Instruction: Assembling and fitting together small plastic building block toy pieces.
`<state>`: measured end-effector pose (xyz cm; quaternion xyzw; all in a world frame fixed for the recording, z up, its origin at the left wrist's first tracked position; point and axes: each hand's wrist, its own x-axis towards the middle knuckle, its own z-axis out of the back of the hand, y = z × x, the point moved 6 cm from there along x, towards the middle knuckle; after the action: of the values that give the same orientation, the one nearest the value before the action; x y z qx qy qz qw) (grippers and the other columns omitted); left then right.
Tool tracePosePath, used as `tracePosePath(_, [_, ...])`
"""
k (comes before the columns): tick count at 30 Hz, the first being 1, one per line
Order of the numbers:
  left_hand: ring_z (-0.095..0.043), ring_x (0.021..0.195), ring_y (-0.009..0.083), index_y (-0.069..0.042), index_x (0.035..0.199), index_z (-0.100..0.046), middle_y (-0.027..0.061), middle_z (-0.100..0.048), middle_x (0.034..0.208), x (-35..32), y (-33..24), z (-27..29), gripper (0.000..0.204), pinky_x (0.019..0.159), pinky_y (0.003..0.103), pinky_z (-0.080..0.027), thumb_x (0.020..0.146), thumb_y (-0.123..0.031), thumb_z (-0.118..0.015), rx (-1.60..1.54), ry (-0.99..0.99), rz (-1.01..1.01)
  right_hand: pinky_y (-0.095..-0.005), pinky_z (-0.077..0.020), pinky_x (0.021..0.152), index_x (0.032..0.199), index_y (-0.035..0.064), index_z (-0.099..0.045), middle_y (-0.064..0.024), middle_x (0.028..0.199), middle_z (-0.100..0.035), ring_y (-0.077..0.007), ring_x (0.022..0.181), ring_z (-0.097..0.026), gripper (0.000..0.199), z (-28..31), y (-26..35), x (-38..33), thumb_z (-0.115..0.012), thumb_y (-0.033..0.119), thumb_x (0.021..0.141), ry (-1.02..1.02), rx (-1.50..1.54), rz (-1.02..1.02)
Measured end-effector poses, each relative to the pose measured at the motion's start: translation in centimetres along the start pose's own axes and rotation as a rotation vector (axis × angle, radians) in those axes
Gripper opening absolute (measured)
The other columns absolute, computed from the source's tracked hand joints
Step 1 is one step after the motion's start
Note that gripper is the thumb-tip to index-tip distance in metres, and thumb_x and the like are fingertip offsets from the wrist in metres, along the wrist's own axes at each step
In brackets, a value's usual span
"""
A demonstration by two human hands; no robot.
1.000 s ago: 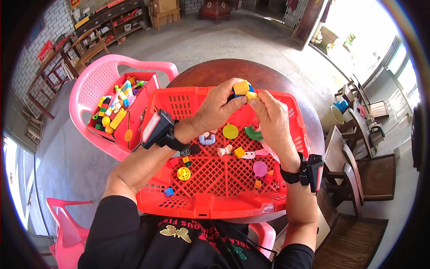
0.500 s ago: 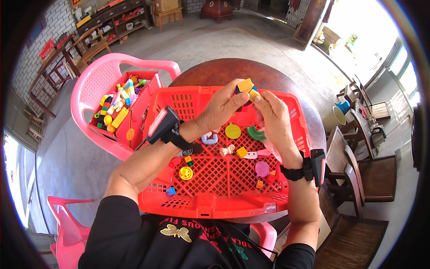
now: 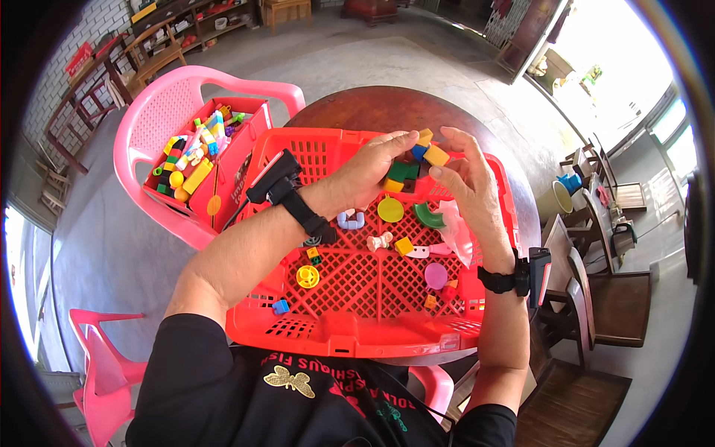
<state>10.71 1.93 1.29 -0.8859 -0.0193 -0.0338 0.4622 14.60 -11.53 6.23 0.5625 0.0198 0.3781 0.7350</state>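
Above the far part of a red plastic basket (image 3: 298,335), my left hand (image 3: 372,165) grips a joined cluster of toy building blocks (image 3: 404,171) in yellow, blue and green. Its fingers are partly hidden behind the cluster. Close on the cluster's right is my right hand (image 3: 471,182), thumb and fingers apart, holding nothing that I can see. Below lie a yellow disc (image 3: 389,209), a green curved piece (image 3: 429,216), a small pale figure (image 3: 380,241), a yellow block (image 3: 404,246) and a toy knife (image 3: 426,251).
The basket rests on a round brown table (image 3: 372,104). To the left, a pink plastic chair (image 3: 138,153) bears a red box (image 3: 257,119) of assorted toy blocks. More basket pieces include a yellow wheel-like piece (image 3: 307,276), a purple disc (image 3: 435,276) and a blue block (image 3: 281,306). Wooden chairs (image 3: 611,305) stand right.
My right hand has opened away from the yellow block it was touching. My left hand has turned the cluster, and its green and lower yellow blocks now show.
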Motion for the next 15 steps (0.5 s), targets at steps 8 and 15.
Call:
tracePosePath(8, [-0.060,0.087,0.0136,-0.009,0.115,-0.053,0.0059,-0.060,0.105,0.2,1.1,0.5,0.042,0.078,0.031,-0.052,0.096,-0.045,-0.043,0.013,0.072,0.129,-0.0224,-0.0453,0.064,0.125,0.0061,-0.047,-0.0062,0.101,-0.060,-0.0096,0.078,-0.056,0.047,0.0,-0.9,0.4,-0.061,0.000,0.081,0.041,0.090,0.133])
tracePosePath(15, [-0.060,0.084,0.0168,-0.010,0.114,-0.052,0.0061,-0.060,0.102,-0.3,2.0,-0.8,0.046,0.071,0.038,-0.053,0.095,-0.050,-0.040,-0.160,0.039,0.198,-0.0255,-0.0461,0.066,0.127,0.0063,-0.044,-0.0072,0.099,-0.060,-0.0120,0.080,-0.056,0.050,0.6,-1.4,0.3,-0.058,-0.003,0.080,-0.073,0.003,0.133])
